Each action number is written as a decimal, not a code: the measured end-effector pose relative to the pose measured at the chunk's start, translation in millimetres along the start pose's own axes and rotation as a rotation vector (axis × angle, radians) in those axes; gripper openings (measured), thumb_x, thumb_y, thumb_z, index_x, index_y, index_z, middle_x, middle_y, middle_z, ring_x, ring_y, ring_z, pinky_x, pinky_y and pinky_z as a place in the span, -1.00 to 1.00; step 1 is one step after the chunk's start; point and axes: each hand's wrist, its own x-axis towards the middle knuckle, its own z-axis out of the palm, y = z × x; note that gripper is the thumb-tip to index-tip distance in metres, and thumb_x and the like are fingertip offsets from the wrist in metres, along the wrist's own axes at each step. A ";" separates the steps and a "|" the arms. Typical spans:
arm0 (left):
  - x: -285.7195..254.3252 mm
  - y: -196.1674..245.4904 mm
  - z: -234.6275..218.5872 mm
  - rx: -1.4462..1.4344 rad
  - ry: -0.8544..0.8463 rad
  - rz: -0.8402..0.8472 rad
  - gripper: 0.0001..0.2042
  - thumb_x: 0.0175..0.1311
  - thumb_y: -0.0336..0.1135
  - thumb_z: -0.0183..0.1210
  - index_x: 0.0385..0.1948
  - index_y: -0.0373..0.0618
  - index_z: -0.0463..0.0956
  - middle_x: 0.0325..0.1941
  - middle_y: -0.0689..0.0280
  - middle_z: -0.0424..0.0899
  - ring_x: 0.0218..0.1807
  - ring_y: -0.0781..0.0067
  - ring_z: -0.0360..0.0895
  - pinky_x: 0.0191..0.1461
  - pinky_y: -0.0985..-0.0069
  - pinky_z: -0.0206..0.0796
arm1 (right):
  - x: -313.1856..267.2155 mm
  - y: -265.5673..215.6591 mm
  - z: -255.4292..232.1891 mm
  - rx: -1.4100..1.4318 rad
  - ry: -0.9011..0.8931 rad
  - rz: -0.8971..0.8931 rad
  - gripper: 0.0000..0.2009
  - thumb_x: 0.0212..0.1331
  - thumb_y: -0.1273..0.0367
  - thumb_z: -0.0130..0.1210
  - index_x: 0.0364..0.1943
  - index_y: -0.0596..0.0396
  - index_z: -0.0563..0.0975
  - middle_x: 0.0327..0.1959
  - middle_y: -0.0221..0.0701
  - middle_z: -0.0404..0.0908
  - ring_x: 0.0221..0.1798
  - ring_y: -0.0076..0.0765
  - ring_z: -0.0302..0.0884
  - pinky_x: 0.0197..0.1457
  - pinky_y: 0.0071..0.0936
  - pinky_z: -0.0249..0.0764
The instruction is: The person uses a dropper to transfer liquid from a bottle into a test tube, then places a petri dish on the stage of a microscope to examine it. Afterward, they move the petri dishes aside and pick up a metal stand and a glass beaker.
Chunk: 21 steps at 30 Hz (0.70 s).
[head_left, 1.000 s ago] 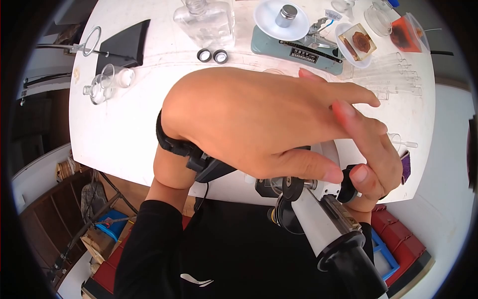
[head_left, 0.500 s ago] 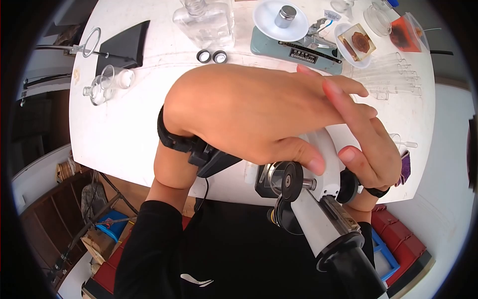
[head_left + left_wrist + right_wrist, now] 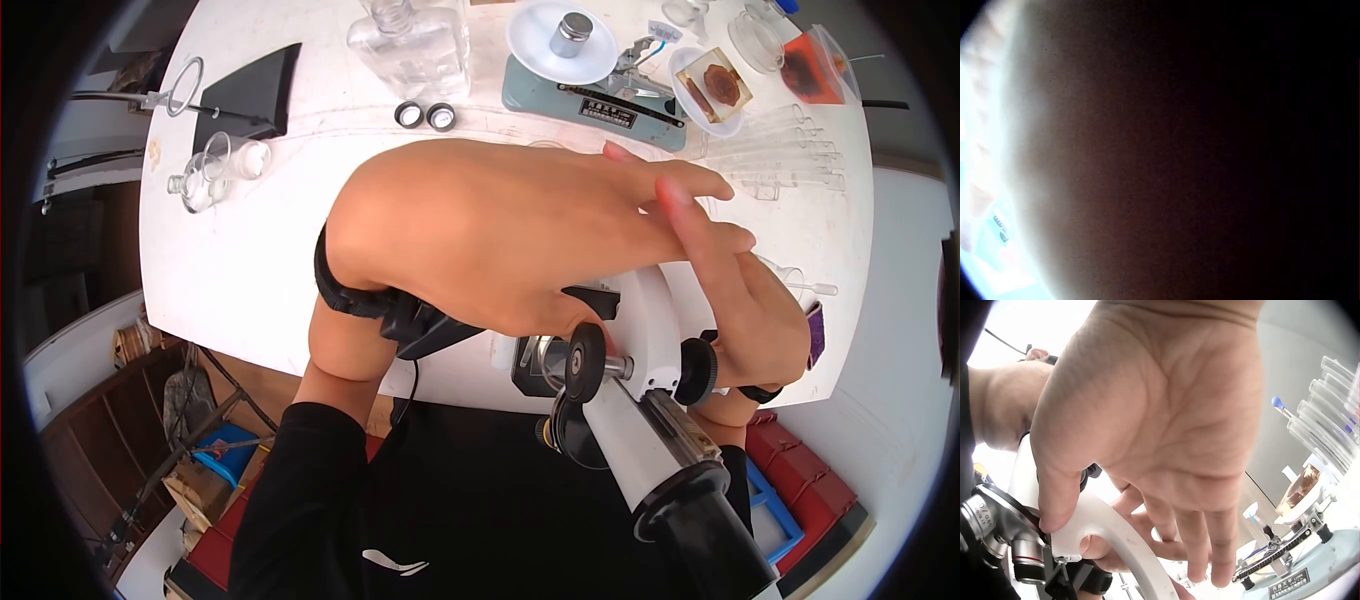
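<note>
A white microscope [image 3: 660,330] with black focus knobs and a black eyepiece stands tilted toward the person in the head view. My left hand [image 3: 480,230] stretches over the microscope's curved arm with its fingers extended to the right. Its thumb tip is hidden behind the nearer knob. Just right of the microscope, my right hand [image 3: 755,310] reaches up with a straight finger overlapping the left hand's fingers. The right wrist view shows my right palm [image 3: 1172,419] flat, fingers straight, thumb beside the white arm [image 3: 1116,531]. In the left wrist view a dark, blurred surface covers nearly everything.
At the back of the table [image 3: 290,270] stand a glass bottle [image 3: 415,50] and a balance [image 3: 590,100] bearing a metal weight. Two black caps [image 3: 440,117] lie below the bottle. Glassware [image 3: 215,165] sits at left, test tubes [image 3: 780,155] at right.
My left thumb has drawn back from the microscope's arm to behind the knob. My right hand has turned, and its thumb is out of sight.
</note>
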 end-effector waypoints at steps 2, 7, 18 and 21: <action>1.3 1.5 -2.1 0.002 -0.011 -0.011 -0.36 -0.09 -0.49 0.25 0.18 -0.34 0.33 0.38 -0.13 0.23 0.31 -0.09 0.33 0.28 0.27 0.32 | 0.1 -0.4 1.0 -0.013 0.038 -0.007 -0.20 0.03 0.19 0.28 0.34 0.32 0.23 -0.05 0.03 0.59 -0.02 0.01 0.59 0.23 -0.27 0.31; 12.2 25.5 -29.8 -0.021 -0.272 -0.201 -0.36 -0.18 -0.50 0.31 0.11 -0.31 0.37 0.17 0.02 0.43 0.09 -0.05 0.48 0.07 0.25 0.40 | 0.8 -2.0 3.4 -0.136 0.134 -0.072 -0.25 0.04 0.23 0.26 0.32 0.34 0.27 -0.10 0.01 0.61 -0.08 -0.10 0.62 0.18 -0.33 0.35; 13.4 19.1 -9.7 0.055 -0.120 0.015 -0.34 -0.31 -0.50 0.33 0.04 -0.33 0.36 0.10 0.08 0.36 -0.05 0.03 0.51 -0.10 0.30 0.41 | 1.4 -16.3 15.4 -0.003 0.326 -0.005 -0.23 0.05 0.18 0.27 0.32 0.26 0.25 -0.07 -0.01 0.60 -0.05 -0.13 0.61 0.16 -0.28 0.39; 15.1 24.7 -18.5 -0.001 -0.095 0.031 -0.36 -0.34 -0.53 0.28 0.00 -0.33 0.36 0.03 0.09 0.37 -0.09 0.02 0.50 -0.13 0.30 0.40 | -0.6 -18.7 19.8 0.017 0.370 0.013 -0.22 0.05 0.16 0.28 0.34 0.23 0.23 -0.03 0.00 0.58 -0.02 -0.11 0.60 0.17 -0.24 0.38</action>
